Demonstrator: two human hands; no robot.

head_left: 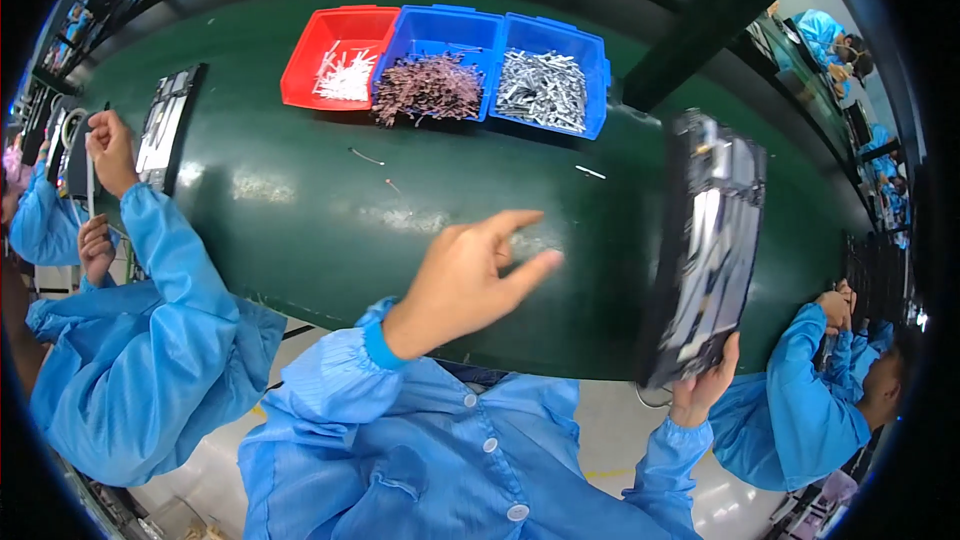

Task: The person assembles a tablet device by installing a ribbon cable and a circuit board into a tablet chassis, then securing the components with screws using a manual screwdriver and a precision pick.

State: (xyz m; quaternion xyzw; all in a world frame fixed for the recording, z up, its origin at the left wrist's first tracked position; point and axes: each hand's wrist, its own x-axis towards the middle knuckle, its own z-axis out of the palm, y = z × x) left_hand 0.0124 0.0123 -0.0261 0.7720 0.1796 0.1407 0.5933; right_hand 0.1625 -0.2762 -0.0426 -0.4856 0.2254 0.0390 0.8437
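Note:
My right hand point(705, 385) grips the near end of a flat, black-framed electronic device chassis point(712, 240) with shiny silver parts inside. The chassis is tilted up over the right side of the green table, its open inner face showing. Some fingers of that hand are hidden behind it. My left hand point(465, 285) hovers over the table's middle, thumb and forefinger stretched apart and holding nothing. A white stick-like piece point(590, 172) lies beyond it, as do a thin pale wire point(367, 156) and a small reddish wire point(392, 186).
At the table's point(300, 230) far side stand a red bin point(355, 24) of white pieces, a blue bin point(450, 28) of brownish cables and another blue bin point(550, 35) of silver-grey pieces. A black post point(690, 40) rises behind. Co-workers sit left and right; another chassis point(165, 125) lies left.

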